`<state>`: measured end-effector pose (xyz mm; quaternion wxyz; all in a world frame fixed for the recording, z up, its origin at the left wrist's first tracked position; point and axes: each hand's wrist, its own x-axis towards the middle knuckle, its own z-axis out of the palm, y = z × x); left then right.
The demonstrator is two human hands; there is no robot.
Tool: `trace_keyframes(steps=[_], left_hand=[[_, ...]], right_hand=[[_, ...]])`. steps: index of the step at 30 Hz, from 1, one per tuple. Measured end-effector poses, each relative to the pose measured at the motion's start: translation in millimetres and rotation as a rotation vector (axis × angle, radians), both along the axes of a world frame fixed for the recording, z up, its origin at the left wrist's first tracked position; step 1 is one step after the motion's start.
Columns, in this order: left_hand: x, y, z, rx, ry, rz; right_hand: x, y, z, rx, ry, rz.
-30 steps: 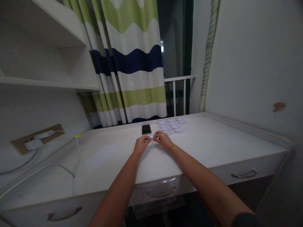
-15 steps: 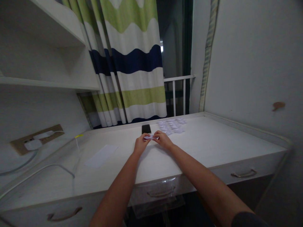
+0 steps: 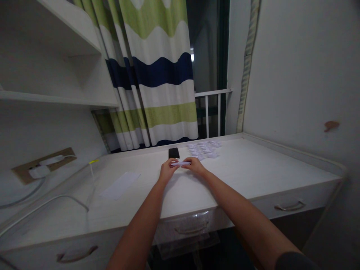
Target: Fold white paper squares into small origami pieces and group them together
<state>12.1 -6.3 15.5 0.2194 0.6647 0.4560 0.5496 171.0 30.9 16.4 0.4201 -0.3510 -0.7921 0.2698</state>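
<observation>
Between my two hands is a small folded piece of white paper point(image 3: 180, 164), held level just above the desk. My left hand point(image 3: 168, 169) pinches its left end, and my right hand point(image 3: 194, 166) grips its right end. The finer folds are too small to make out. Just beyond my left hand lies a dark phone point(image 3: 173, 153). Several folded white paper pieces point(image 3: 204, 150) sit in rows behind my right hand. To the left, flat on the desk, is a stack of plain white paper point(image 3: 120, 185).
The white desk point(image 3: 270, 168) has a raised rim and drawers with handles point(image 3: 289, 206) in front. A cable point(image 3: 64, 196) runs along its left side near a wall socket point(image 3: 45, 167). A striped curtain point(image 3: 165, 71) hangs behind, and a shelf point(image 3: 56, 98) juts out at upper left.
The folded paper has been turned in my fingers and now shows as a narrow, flat strip. My right fingers have shifted slightly outward along it.
</observation>
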Motion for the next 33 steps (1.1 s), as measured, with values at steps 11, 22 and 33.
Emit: trace_keyframes(steps=[11,22,33], left_hand=[[1.0,2.1,-2.5,-0.073,-0.033,-0.074],[2.6,-9.4,5.5,-0.285,0.030,-0.070],[-0.7,-9.7,6.7,-0.417,-0.081,-0.145]], right_hand=[[3.8,1.2,0.2,-0.143,0.039,0.112],[3.4,1.0,-2.1,-0.151,0.071,0.134],[6.3,-4.3,4.1,-0.278,0.127,0.243]])
